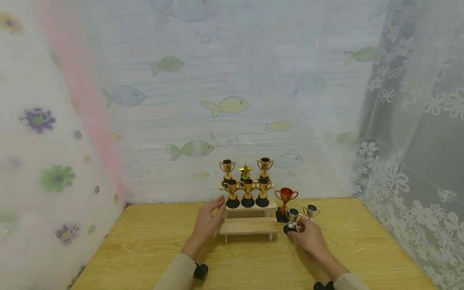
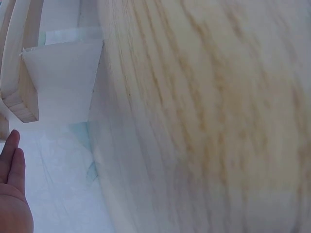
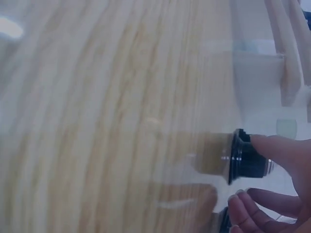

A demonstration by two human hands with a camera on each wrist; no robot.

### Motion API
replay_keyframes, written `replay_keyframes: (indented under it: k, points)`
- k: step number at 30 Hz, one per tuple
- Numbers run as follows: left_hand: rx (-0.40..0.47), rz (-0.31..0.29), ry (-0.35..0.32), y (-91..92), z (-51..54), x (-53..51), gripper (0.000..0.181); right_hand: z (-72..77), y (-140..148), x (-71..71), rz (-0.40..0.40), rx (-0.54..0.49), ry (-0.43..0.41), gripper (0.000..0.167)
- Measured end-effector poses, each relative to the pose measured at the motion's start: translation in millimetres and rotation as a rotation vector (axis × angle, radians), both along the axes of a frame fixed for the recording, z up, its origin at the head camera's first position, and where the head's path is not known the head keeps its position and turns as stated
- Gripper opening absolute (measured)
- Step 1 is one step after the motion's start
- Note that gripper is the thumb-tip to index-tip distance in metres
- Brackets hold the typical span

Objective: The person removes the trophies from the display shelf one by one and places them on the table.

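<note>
Head view: a small silver cup (image 1: 293, 216) is in front of the red cup (image 1: 286, 196), just right of the wooden stand (image 1: 248, 226). Right hand (image 1: 309, 236): thumb and fingers curled, pinching its black base (image 3: 250, 162); cannot tell if lifted. Left hand (image 1: 208, 217): fingers nearly straight, holding nothing, at the middle step (image 1: 253, 209); contact unclear. Three gold cups (image 1: 248, 187) stand there.

Head view downward, wrist views close; shared tabletop (image 1: 152, 237)
</note>
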State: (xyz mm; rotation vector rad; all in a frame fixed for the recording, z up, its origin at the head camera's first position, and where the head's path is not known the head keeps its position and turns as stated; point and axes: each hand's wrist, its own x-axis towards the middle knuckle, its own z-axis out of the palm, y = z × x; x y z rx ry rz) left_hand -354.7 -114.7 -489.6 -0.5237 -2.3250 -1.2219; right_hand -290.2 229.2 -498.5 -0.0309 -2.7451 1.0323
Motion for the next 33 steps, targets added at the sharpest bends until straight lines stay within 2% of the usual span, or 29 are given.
replay_keyframes:
  k: [8,12,19,24,33]
  points:
    - [-0.005,-0.01,0.006,-1.4,-0.9,-0.3,0.034,7.1,6,10.8,0.029,-0.023,0.008,0.045]
    - [0.001,-0.011,-0.017,-1.6,-1.5,-0.3,0.034,10.4,8,14.7,0.039,-0.034,0.005,0.046]
    - [-0.007,-0.015,0.016,-1.4,-1.3,-0.1,0.035,14.4,9,17.7,0.051,-0.023,0.0,0.043]
    - [-0.006,-0.02,0.022,-0.7,-0.1,1.5,0.034,19.1,8,21.8,0.051,-0.022,-0.005,0.036]
    - [0.01,-0.022,0.017,0.1,1.1,1.3,0.035,31.8,1,31.5,0.059,-0.021,-0.012,0.035]
